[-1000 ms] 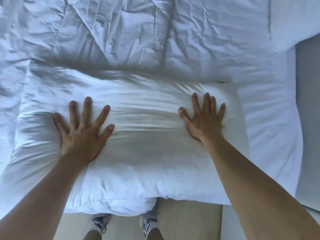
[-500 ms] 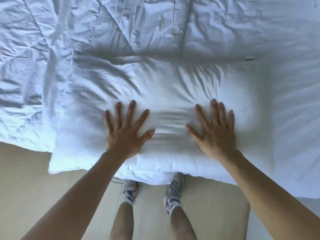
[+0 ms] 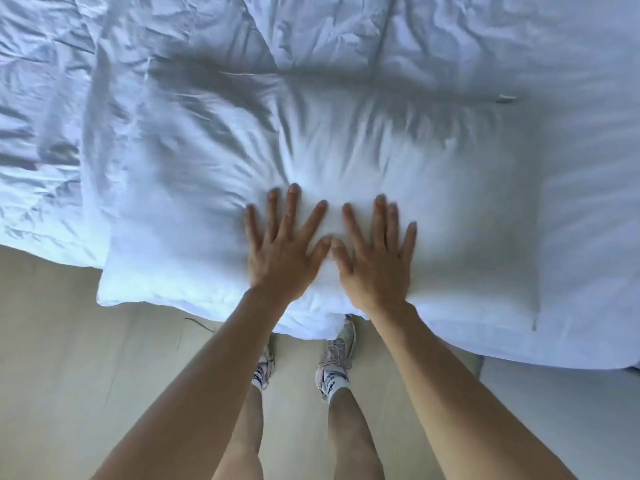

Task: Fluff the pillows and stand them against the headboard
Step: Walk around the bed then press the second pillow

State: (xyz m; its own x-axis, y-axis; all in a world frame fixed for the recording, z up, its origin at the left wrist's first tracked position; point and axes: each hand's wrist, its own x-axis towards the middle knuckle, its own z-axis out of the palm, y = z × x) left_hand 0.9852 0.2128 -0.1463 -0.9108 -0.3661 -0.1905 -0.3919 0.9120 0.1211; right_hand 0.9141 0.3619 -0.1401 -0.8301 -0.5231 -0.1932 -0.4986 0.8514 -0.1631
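A white pillow (image 3: 194, 209) lies flat on the bed, its near edge hanging slightly over the bedside. My left hand (image 3: 284, 247) and my right hand (image 3: 375, 258) press palm-down on the pillow's middle, side by side with the thumbs nearly touching. Fingers of both hands are spread and hold nothing. Creases radiate from where the palms push into the filling. No headboard is in view.
A rumpled white duvet (image 3: 311, 32) covers the bed beyond and to both sides of the pillow. Pale wooden floor (image 3: 69, 358) lies below the bed edge, with my legs and sneakers (image 3: 337, 348) right at the bedside.
Both hands have slid inward along the pillow from its two ends until they meet at the middle. The view has shifted so more floor and my legs show.
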